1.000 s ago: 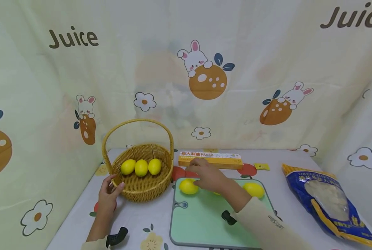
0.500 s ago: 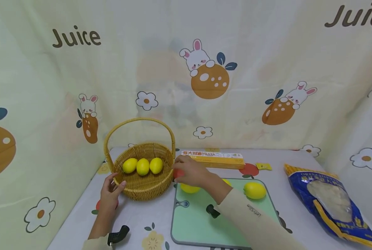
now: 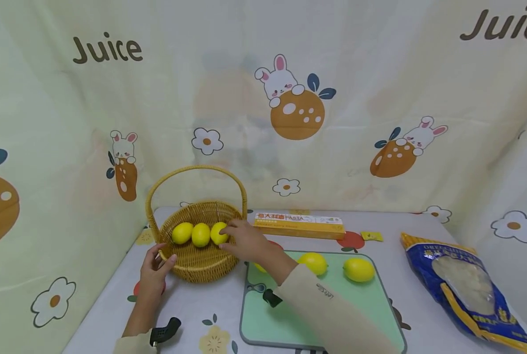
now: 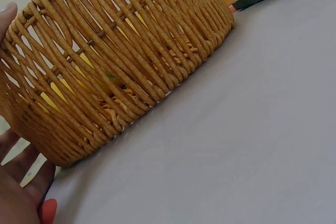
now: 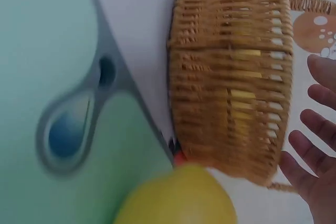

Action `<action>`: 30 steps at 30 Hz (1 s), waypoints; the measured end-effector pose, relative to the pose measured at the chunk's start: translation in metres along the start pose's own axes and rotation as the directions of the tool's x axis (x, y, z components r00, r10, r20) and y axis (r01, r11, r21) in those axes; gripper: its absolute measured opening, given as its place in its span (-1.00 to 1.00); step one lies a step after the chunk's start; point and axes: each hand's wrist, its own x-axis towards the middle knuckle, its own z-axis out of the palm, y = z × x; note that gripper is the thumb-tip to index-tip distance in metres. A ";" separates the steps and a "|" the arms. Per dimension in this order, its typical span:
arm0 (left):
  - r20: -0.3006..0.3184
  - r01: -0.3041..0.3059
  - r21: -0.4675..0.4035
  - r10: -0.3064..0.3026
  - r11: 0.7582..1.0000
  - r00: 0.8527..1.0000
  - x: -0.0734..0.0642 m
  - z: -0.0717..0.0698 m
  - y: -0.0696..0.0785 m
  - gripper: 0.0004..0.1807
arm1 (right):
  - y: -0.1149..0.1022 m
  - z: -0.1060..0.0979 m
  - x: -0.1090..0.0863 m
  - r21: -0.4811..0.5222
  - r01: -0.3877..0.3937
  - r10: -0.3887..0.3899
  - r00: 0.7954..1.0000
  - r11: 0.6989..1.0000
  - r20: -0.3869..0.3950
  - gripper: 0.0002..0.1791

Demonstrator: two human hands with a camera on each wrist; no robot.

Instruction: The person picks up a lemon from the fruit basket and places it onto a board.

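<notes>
A wicker basket (image 3: 203,270) with an arched handle stands at the left, with three yellow lemons (image 3: 200,235) inside. My left hand (image 3: 152,278) grips its near-left rim, thumb over the edge and fingers outside. Over the right rim reaches my right hand (image 3: 248,242), fingertips at the rightmost lemon (image 3: 218,233). In the right wrist view the fingers of that right hand (image 5: 317,135) are spread apart with nothing between them. A green cutting board (image 3: 263,327) holds a middle lemon (image 3: 315,264), a right lemon (image 3: 359,270) and one mostly hidden behind my right wrist.
Behind the board lies a pasta box (image 3: 299,226), with a small yellow packet (image 3: 371,236) to its right. A blue bag (image 3: 467,287) of pasta lies at the right. A printed curtain (image 3: 228,98) hangs close behind the table.
My right hand has moved left from above the board, past the pasta box, to the basket's right side. The left hand stays on the rim, and the lemons keep their places.
</notes>
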 end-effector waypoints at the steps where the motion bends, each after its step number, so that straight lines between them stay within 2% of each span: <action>1: 0.001 0.001 0.001 -0.001 1.000 1.000 0.000 0.000 0.000 -0.40 | -0.001 0.004 0.003 0.010 -0.006 0.006 1.000 1.000 0.004 -0.53; 7: 0.009 0.017 0.004 -0.017 1.000 1.000 -0.003 -0.002 0.000 -0.38 | -0.005 0.019 0.015 0.020 -0.027 0.026 0.999 0.999 0.044 -0.53; 17: 0.017 0.036 -0.023 -0.036 0.999 0.999 0.002 -0.001 0.000 -0.37 | -0.008 0.019 0.039 0.020 -0.102 0.099 0.989 0.995 0.109 -0.34; 22: 0.023 0.008 -0.013 -0.007 1.000 1.000 0.002 -0.001 -0.001 -0.36 | -0.010 0.025 0.048 -0.017 -0.129 0.130 0.986 0.991 0.102 -0.28; 30: 0.010 0.031 0.009 -0.032 0.999 0.999 0.002 -0.001 0.001 -0.35 | -0.013 0.036 0.056 -0.121 -0.158 0.171 0.980 0.980 0.102 -0.26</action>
